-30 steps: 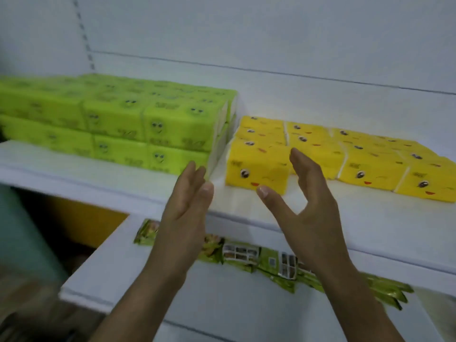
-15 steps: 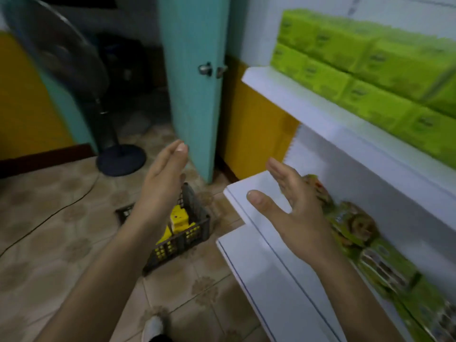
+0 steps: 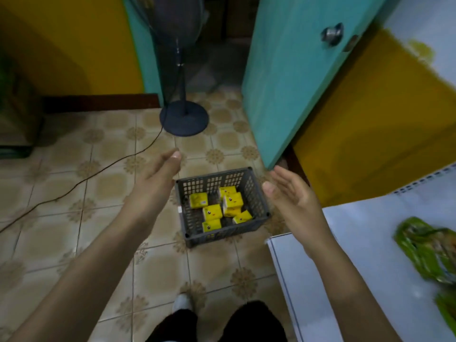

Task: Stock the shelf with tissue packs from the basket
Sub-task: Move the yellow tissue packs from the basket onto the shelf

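Grey basket [image 3: 214,183]: on the tiled floor, holding several yellow tissue packs [image 3: 212,211]. Left hand [image 3: 158,175] at its 10 o'clock, right hand [image 3: 290,195] at 3 o'clock; both empty, fingers straight, well apart.

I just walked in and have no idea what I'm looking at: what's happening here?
A person stocking a shelf stands over a dark grey plastic mesh basket on the tiled floor. Several small yellow tissue packs lie inside it. The left hand and right hand hover above the basket, one on each side, both open and empty, touching nothing. A white shelf board with green wrapped packets is at the right.
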Action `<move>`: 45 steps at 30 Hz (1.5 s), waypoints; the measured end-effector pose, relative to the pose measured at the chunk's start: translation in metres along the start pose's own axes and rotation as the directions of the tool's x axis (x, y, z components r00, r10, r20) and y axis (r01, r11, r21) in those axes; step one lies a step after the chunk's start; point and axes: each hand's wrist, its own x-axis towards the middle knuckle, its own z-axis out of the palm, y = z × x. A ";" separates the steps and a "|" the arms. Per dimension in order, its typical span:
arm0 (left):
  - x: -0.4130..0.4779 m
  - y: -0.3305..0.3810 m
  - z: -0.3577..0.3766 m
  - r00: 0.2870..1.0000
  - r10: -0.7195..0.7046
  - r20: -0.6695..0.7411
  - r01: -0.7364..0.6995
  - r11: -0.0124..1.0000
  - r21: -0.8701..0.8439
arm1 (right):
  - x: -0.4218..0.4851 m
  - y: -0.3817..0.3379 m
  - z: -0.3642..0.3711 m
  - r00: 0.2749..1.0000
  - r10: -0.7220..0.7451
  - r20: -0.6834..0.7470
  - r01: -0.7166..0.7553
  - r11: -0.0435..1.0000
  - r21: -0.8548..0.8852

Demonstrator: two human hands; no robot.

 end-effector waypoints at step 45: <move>0.391 -0.363 0.155 0.769 -0.622 0.149 0.634 0.771 -0.050 | 0.368 0.408 0.095 0.748 0.634 -0.196 -0.573 0.766 0.293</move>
